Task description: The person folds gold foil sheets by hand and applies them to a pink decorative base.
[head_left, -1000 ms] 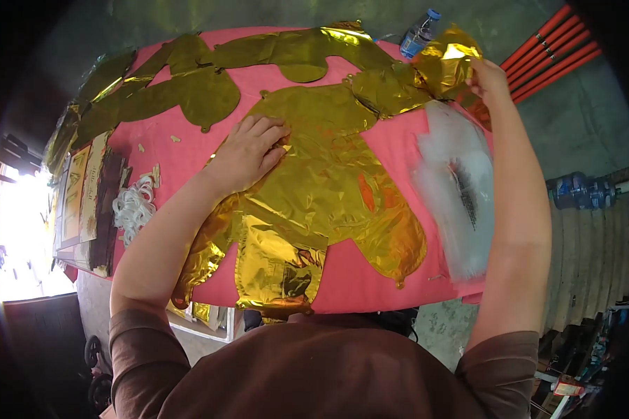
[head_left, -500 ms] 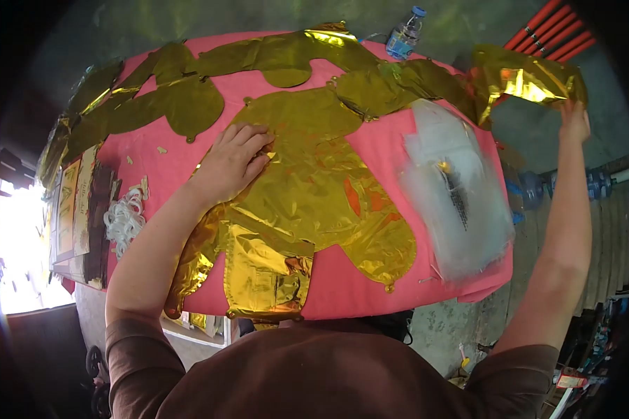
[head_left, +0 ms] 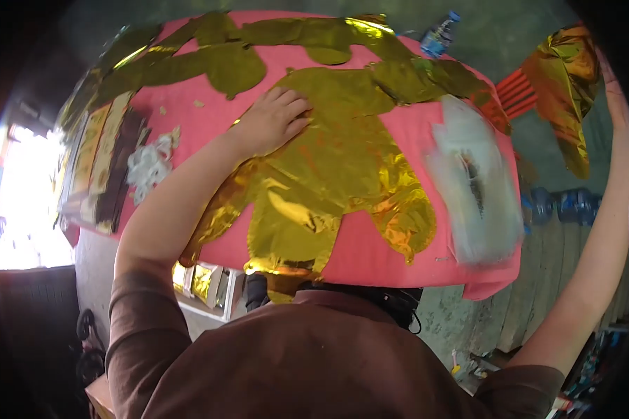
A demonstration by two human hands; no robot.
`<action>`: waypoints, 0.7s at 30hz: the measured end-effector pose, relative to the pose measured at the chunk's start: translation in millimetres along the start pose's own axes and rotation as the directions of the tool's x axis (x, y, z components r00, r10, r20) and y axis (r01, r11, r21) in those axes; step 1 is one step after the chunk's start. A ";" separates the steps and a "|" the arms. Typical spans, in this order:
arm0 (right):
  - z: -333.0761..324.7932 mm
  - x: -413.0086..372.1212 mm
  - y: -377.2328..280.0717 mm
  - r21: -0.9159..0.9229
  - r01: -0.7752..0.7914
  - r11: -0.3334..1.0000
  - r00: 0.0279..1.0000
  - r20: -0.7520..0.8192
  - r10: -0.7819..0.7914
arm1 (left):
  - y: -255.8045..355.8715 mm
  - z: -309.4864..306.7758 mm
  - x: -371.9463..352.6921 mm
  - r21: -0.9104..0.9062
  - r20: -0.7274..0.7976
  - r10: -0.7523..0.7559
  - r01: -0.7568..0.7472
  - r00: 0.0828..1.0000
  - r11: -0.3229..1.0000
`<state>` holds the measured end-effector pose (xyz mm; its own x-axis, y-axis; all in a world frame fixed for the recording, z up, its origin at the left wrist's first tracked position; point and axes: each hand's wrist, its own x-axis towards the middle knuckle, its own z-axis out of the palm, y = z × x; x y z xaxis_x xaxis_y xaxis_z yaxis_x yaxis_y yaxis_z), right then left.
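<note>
Foil balloon [head_left: 335, 160], gold and flat, lies on the pink table [head_left: 370, 248]. The left hand [head_left: 272, 119] rests on it with fingers spread, pressing down, probably so the slippery sheet cannot slide. The right hand [head_left: 618, 98] grips a crumpled foil piece [head_left: 566, 77], which hangs in the air clear of the table edge, beyond the plastic bag [head_left: 475, 188]. Half a second earlier that piece was nearer the table's far corner; the left hand has not moved.
</note>
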<state>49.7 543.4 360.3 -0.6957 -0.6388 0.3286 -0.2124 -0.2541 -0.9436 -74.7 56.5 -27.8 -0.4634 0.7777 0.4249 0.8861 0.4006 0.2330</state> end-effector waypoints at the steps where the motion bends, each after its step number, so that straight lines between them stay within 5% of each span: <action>1: 2.3 14.3 13.9 -0.007 -0.005 1.000 0.992 0.128 0.006 | -1.7 2.2 -0.6 -0.005 -0.018 0.022 -0.022 1.000 1.000; 2: 2.0 24.1 28.4 -0.022 -0.007 1.000 0.967 0.254 0.012 | -3.3 3.1 0.6 -0.008 -0.042 0.049 -0.049 0.998 0.999; 6: -52.5 16.0 49.6 0.039 0.006 0.999 1.000 -0.025 -0.005 | -5.2 3.5 0.4 -0.024 -0.038 0.023 -0.024 0.999 0.999; 10: -56.1 48.7 76.3 0.107 0.117 0.987 0.993 -0.010 -0.117 | -7.4 5.1 -0.7 -0.048 -0.063 0.045 -0.048 0.997 0.998; 18: 44.7 134.1 104.5 0.187 -0.026 0.982 0.980 0.199 -0.012 | -7.1 4.6 0.5 -0.091 0.000 -0.023 0.023 1.000 0.996; 19: 78.1 138.8 129.0 -0.110 0.052 0.993 0.978 -0.194 -0.073 | -3.9 3.1 0.0 -0.043 0.021 -0.021 0.022 1.000 0.999; 20: 110.5 138.4 154.5 -0.411 0.008 0.912 0.824 -0.514 -0.239 | -1.6 1.7 0.1 0.007 0.039 -0.020 0.019 0.999 1.000; 21: 131.6 130.0 175.4 -0.637 -0.148 0.757 0.554 -0.687 -0.470 | 0.6 0.8 -0.3 0.002 0.036 -0.025 0.025 0.999 1.000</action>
<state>12.4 320.2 242.9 -0.7574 0.2644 0.5970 -0.4946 0.3645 -0.7890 -74.0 56.9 -28.5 -0.4847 0.7844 0.3870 0.8743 0.4208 0.2421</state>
